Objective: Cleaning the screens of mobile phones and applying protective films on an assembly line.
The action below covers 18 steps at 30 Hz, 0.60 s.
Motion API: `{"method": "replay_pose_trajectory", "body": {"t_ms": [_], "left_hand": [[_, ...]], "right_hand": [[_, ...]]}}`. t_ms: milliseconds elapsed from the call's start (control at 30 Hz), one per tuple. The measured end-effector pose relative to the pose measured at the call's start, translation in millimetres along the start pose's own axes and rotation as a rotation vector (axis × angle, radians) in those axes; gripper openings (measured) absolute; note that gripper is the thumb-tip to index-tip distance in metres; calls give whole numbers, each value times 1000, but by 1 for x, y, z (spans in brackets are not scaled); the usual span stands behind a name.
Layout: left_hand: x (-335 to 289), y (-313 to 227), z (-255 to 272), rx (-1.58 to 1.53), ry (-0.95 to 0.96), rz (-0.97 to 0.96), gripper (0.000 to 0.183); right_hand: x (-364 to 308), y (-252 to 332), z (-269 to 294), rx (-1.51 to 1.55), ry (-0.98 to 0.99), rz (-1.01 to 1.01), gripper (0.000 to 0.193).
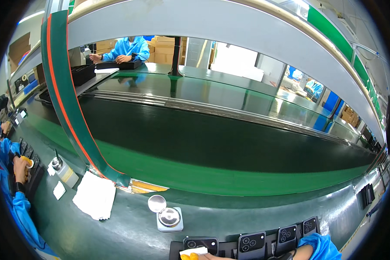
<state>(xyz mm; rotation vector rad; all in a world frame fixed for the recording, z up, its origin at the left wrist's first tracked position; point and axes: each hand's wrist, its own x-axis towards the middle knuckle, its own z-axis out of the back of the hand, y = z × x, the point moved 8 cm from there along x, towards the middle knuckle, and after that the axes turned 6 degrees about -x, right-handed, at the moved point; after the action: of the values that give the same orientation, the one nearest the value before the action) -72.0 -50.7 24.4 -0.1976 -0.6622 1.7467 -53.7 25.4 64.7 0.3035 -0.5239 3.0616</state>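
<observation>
At the lower edge, my right hand point(212, 257) reaches in from the right. Its blue sleeve point(320, 247) and part of the forearm show, and yellow covers sit on the fingertips. Those fingers press a folded white wipe point(194, 251) against the back of a dark smartphone point(207, 242), beside its camera lenses. The phone lies in a black tray point(175, 249), cut off by the lower edge. Further right in the row stand a second phone point(251, 243), a third phone point(286, 238) and a fourth phone point(310, 226). My left hand does not show.
A square dispenser point(170, 218) with its round metal lid raised stands beyond the tray. White wipes point(95, 195) and a white bottle point(64, 170) lie left. A green-edged conveyor point(229, 151) runs across. A co-worker's hand point(21, 169) works at left; another person point(128, 50) sits opposite.
</observation>
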Motion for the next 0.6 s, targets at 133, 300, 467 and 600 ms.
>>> {"method": "replay_pose_trajectory", "body": {"t_ms": [133,300,467,600], "left_hand": [[1,0,3,2,14,-5,53],[-2,8,21,10,-26,36,54],[3,8,30,12,-28,39,55],[4,5,25,6,-9,27,56]], "right_hand": [[15,-23,-7,-84,80,-111,50],[4,-39,-1,1,5,-204,51],[-8,-48,1,72,44,-196,51],[7,-48,-14,149,6,-175,50]]}}
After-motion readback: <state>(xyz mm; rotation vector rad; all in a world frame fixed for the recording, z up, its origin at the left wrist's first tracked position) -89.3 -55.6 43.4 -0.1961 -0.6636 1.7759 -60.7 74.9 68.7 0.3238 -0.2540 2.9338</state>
